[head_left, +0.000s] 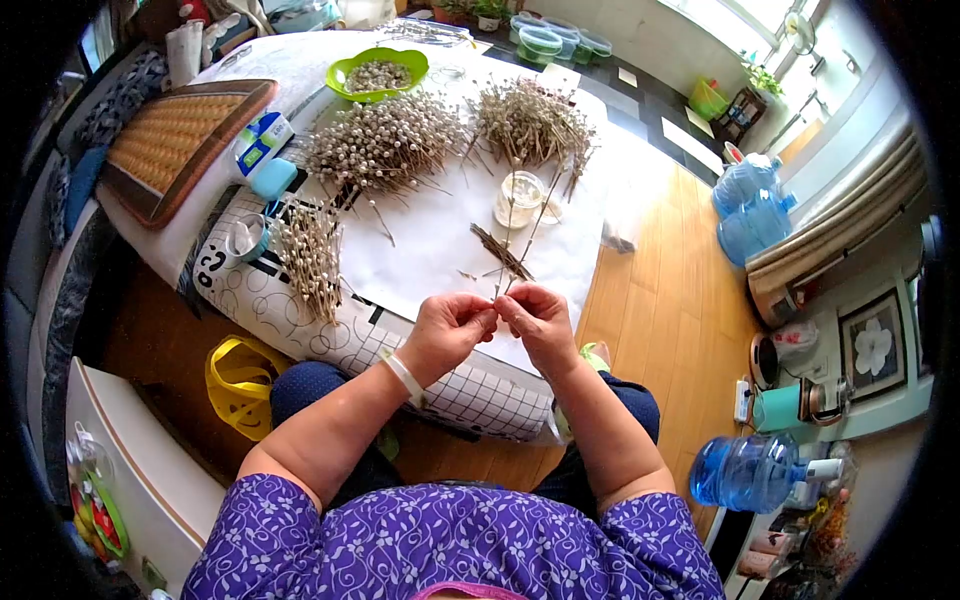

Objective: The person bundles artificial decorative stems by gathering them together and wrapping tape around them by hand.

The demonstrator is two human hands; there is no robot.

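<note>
Fingers (515, 306) of my left hand (448, 333) and right hand (543, 325): pinching thin stems (528, 236) | axes fork forward from fingertips | hands equally near; exact contact unclear

The scene is viewed from one head-worn camera, faced forward and down: purple shirt (460, 535) framed closest at six o'clock, left hand (452, 335) and right hand (540, 325) near centre, desk (470, 402) towards eleven, window (765, 15) far off past one.

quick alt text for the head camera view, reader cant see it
A person's left hand and right hand pinch thin twigs above a white-covered table. Beyond lie bundles of pale-budded stems, a small clear container and a green bowl.
</note>
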